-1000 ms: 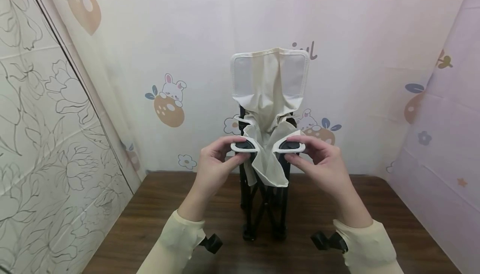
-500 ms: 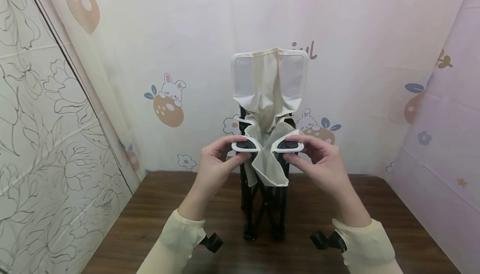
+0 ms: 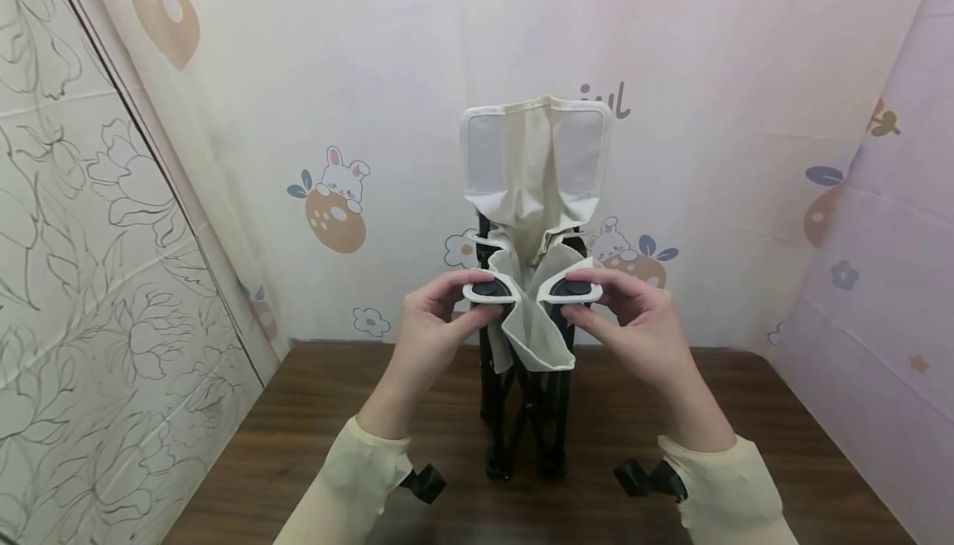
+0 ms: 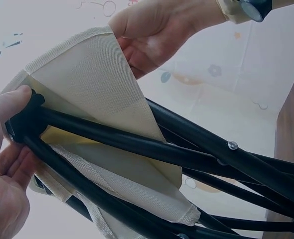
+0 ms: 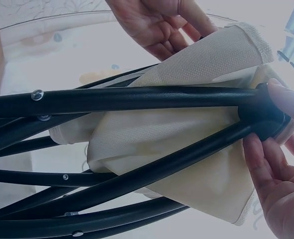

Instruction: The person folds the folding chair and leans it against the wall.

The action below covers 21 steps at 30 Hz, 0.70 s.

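Note:
A small folding chair (image 3: 531, 164) of cream fabric on a black tube frame stands upright and mostly folded, its seat cloth bunched between the front corners. My left hand (image 3: 438, 313) pinches the front left corner, thumb below and fingers above the white-edged fabric and black corner joint (image 4: 23, 119). On the other side my right hand (image 3: 637, 321) holds the front right corner the same way, around its black corner joint (image 5: 260, 112). Crossed black tubes (image 4: 122, 140) run from these joints down to the feet, with the seat fabric (image 5: 207, 149) hanging in folds among them.
The chair's feet (image 3: 499, 466) rest on a dark brown wooden table (image 3: 313, 446). Behind it hangs a pale curtain (image 3: 417, 156) printed with rabbits and carrots. A flower-patterned panel (image 3: 97, 238) stands at the left. Black camera mounts (image 3: 426, 483) stick out from both sleeves.
Both hands have drawn the two front corners very slightly closer together. The grip and the chair's place are otherwise the same.

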Tool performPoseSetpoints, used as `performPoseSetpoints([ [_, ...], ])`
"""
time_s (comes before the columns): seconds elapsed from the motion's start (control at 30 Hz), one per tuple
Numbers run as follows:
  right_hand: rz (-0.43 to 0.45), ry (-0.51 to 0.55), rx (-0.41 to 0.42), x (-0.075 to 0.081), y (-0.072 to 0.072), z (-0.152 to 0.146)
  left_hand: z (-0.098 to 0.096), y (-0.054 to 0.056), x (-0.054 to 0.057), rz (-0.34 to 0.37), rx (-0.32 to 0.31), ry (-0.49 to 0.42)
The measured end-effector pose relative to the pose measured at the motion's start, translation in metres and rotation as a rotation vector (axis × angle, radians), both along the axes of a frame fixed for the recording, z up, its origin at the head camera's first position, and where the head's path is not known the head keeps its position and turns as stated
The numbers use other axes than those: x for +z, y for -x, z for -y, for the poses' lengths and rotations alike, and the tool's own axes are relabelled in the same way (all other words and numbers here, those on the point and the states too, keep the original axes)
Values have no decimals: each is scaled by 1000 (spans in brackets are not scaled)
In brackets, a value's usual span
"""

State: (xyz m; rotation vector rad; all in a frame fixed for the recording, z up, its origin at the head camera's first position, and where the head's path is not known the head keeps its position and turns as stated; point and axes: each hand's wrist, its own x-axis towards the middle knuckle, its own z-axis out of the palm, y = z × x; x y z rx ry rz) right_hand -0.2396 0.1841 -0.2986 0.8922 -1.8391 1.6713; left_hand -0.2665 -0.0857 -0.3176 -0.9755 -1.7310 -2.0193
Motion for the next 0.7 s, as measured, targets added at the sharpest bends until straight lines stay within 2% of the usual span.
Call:
performPoseSetpoints([
  [0.43,-25,38,45,0,2,3,-6,1,0,-2,4,-30],
  [0.7,-12,36,29,0,1,4,-8,0,0,-6,2,-35],
])
